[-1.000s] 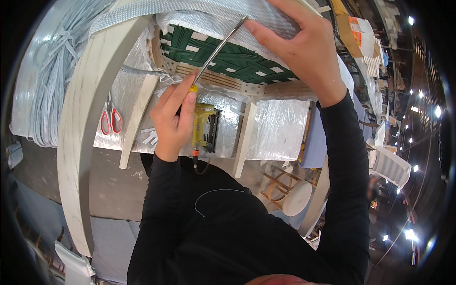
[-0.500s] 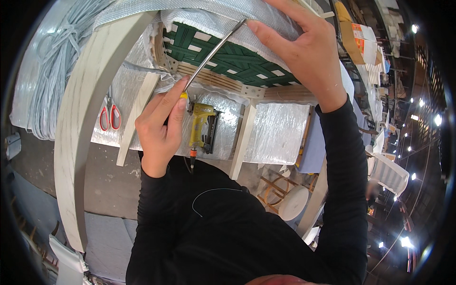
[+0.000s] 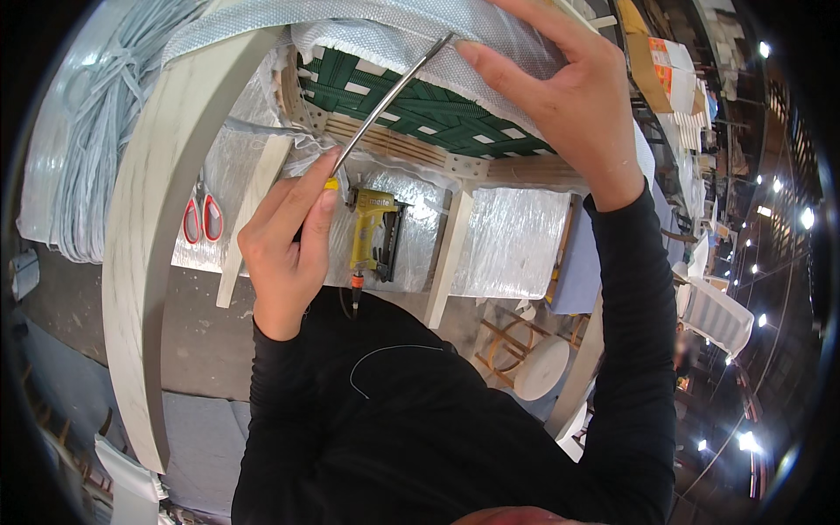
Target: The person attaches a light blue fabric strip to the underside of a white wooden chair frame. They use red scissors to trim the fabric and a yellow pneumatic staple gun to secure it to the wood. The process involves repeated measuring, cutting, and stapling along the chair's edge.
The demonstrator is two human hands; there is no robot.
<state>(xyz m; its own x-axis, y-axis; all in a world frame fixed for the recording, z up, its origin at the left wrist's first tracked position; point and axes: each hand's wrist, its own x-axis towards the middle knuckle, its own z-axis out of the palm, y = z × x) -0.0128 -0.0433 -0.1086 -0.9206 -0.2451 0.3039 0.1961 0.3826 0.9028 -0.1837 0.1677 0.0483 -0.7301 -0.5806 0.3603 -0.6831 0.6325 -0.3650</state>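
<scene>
A screwdriver (image 3: 385, 101) with a yellow-ended handle is gripped in my left hand (image 3: 293, 232), its steel shaft slanting up to the right. Its tip touches the light grey woven fabric (image 3: 376, 44) on a wooden chair frame (image 3: 140, 227). My right hand (image 3: 564, 105) rests on that fabric with thumb and fingers spread apart, the thumb close beside the tip; some fingertips run out of view. Below the fabric edge, green webbing (image 3: 411, 109) criss-crosses inside the frame. A yellow staple gun (image 3: 374, 232) with an air hose fitting lies under the frame, right of my left hand.
Red-handled scissors (image 3: 202, 217) lie on the plastic-wrapped surface (image 3: 507, 245) beneath the frame. Bundled grey strips (image 3: 105, 131) hang at upper left. A round stool (image 3: 541, 369) stands on the floor at lower right. Boxes (image 3: 672, 74) are stacked at far right.
My left hand has shifted slightly left and down with the screwdriver, whose tip stays at nearly the same spot on the fabric. My right hand has barely moved.
</scene>
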